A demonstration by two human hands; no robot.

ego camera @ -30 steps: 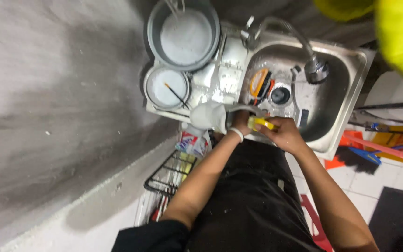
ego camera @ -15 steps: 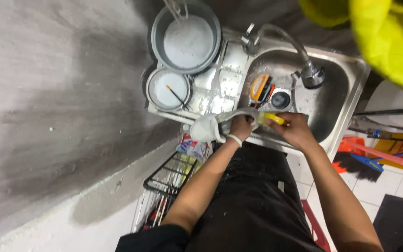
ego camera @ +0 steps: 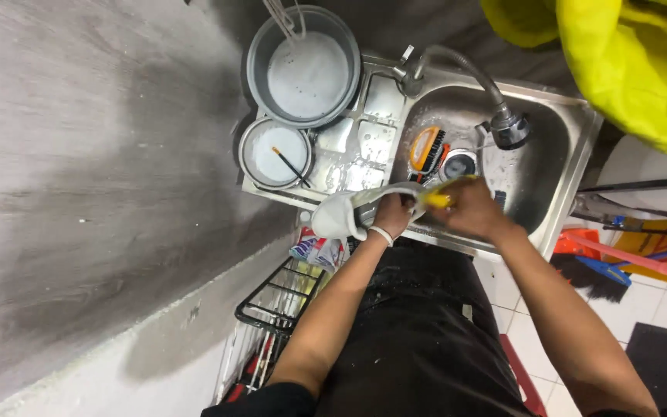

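**Two Hands, One Wet Shoe at the Steel Sink**

A person stands at a stainless-steel sink [ego camera: 550, 166], seen from above by a head-worn camera. The left hand [ego camera: 395, 215] is curled around a pale, wet shoe [ego camera: 349, 212], fingers wrapped over its rim, the toe pointing out to the far left of that hand over the sink's front edge. The right hand [ego camera: 468, 207] sits just beside the left, nearly touching it, closed in a grip on a yellow object [ego camera: 439, 199] that shows only as a short yellow end between the two hands; what kind of tool it is cannot be told. That yellow end meets the shoe close to the left hand's knuckles.

Just beyond the hands, inside the basin, lies an orange-handled scrub brush [ego camera: 426, 148] next to the round drain [ego camera: 458, 164]. Above the right hand hangs the head of a flexible tap [ego camera: 509, 130], its hose arching back to the sink's rear edge. Farther off beyond the left hand, on the wet draining board, stand a small grey pot [ego camera: 274, 153] of whitish liquid with a thin stick resting in it and, behind it, a larger grey bucket [ego camera: 303, 68] of the same. Below the left forearm is a black wire rack [ego camera: 279, 297]; a yellow garment [ego camera: 627, 62] hangs well above the right hand.
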